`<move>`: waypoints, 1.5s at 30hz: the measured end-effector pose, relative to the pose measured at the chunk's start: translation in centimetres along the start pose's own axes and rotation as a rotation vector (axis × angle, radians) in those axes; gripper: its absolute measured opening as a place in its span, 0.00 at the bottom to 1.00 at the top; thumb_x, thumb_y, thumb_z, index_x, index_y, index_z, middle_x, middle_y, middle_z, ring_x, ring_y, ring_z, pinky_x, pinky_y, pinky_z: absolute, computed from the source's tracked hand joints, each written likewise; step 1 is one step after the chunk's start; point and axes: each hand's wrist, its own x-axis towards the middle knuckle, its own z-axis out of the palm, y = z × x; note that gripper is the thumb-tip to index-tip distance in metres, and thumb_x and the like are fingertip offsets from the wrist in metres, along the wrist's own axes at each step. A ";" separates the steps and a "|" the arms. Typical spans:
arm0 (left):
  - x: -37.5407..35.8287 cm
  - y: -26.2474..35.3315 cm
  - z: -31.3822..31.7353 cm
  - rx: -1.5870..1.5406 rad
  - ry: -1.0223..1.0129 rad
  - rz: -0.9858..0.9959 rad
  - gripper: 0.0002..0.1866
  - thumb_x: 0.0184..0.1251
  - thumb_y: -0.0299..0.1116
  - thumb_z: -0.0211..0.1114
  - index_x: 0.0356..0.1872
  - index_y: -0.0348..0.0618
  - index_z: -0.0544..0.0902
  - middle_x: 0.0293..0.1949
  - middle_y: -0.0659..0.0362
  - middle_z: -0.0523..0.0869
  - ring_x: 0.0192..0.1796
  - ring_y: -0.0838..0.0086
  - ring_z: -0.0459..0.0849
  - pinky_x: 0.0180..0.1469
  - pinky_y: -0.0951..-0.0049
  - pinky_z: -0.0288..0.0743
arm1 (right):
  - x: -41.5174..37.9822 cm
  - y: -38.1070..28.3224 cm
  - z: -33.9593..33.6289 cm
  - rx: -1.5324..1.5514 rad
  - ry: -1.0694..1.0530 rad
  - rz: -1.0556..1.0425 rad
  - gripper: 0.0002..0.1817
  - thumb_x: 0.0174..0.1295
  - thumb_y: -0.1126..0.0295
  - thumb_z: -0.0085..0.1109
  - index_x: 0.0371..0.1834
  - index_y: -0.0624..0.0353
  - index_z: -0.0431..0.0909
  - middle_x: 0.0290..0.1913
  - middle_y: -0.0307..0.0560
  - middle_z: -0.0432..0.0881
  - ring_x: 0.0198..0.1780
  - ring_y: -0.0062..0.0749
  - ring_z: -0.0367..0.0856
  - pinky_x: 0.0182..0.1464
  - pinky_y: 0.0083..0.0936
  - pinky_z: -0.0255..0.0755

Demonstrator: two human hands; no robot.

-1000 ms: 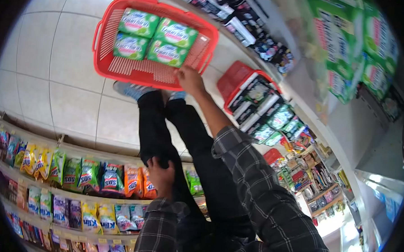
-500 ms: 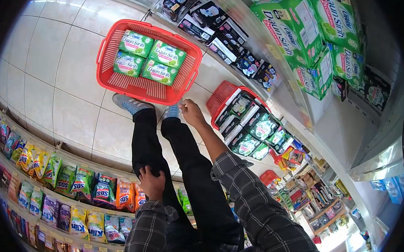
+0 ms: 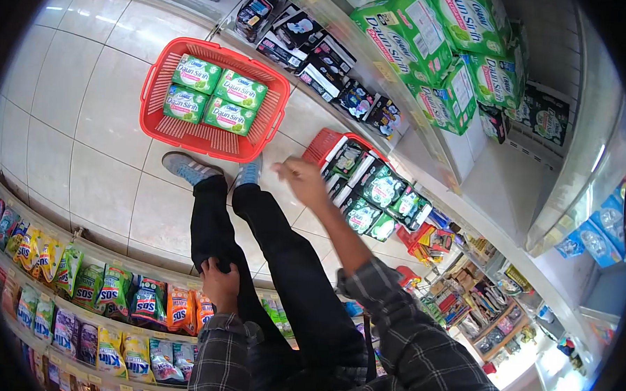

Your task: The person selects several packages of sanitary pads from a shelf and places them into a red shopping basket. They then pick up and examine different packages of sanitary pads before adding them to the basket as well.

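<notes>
My left hand [image 3: 220, 286] lies on the trousers at my left knee, its fingers bent over the cloth and holding nothing. In the air above the floor, my right hand [image 3: 304, 182] has its fingers loosely bent and somewhat apart, a little blurred, with nothing seen in it. To its upper left stands a red plastic basket [image 3: 271, 110] with green packs of sanitary pads [image 3: 230, 116] lying flat inside. Close to the right of that hand is another red basket [image 3: 322, 144], filled with black-and-green pad packs [image 3: 384, 187].
A shelf [image 3: 495, 193] on the right carries large green pad packs [image 3: 390, 38]; black packs [image 3: 325, 67] line the lower shelf. On the left, a rack holds cleaner pouches [image 3: 148, 301] and detergent pouches [image 3: 137, 354]. My shoes [image 3: 190, 169] stand on the tiled floor before the basket.
My right hand has moved away from the green-pack basket's near edge, toward the basket of black packs. The whole view has shifted slightly. My left hand still rests on the knee.
</notes>
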 end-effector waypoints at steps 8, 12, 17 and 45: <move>1.4 -1.7 -1.7 0.034 -0.043 -0.019 0.23 0.56 0.44 0.68 0.51 0.42 0.81 0.57 0.52 0.79 0.59 0.48 0.79 0.57 0.49 0.76 | -1.0 -7.1 -22.5 -0.687 1.119 -0.329 0.35 0.62 0.65 0.69 0.71 0.62 0.68 0.68 0.61 0.73 0.72 0.58 0.66 0.73 0.42 0.59; 1.9 -3.4 -3.3 0.063 -0.016 0.019 0.23 0.56 0.44 0.67 0.50 0.41 0.81 0.57 0.52 0.80 0.59 0.48 0.79 0.57 0.49 0.76 | -1.2 -0.6 -27.5 -0.829 0.797 -0.184 0.31 0.67 0.64 0.63 0.74 0.50 0.69 0.75 0.54 0.67 0.78 0.54 0.59 0.76 0.40 0.57; 2.8 -4.5 -3.8 0.077 0.120 0.113 0.23 0.55 0.44 0.65 0.50 0.42 0.82 0.54 0.51 0.81 0.57 0.48 0.79 0.56 0.51 0.77 | -2.0 1.1 -28.4 -0.578 0.862 -0.139 0.24 0.67 0.72 0.62 0.68 0.51 0.76 0.71 0.49 0.73 0.74 0.32 0.69 0.71 0.28 0.63; 4.7 -3.9 -6.2 0.138 0.004 0.119 0.22 0.54 0.45 0.65 0.47 0.45 0.82 0.51 0.53 0.81 0.54 0.51 0.80 0.52 0.51 0.79 | -0.8 -16.7 1.2 0.454 0.210 0.285 0.09 0.58 0.71 0.74 0.38 0.64 0.89 0.30 0.39 0.87 0.32 0.14 0.80 0.35 0.15 0.70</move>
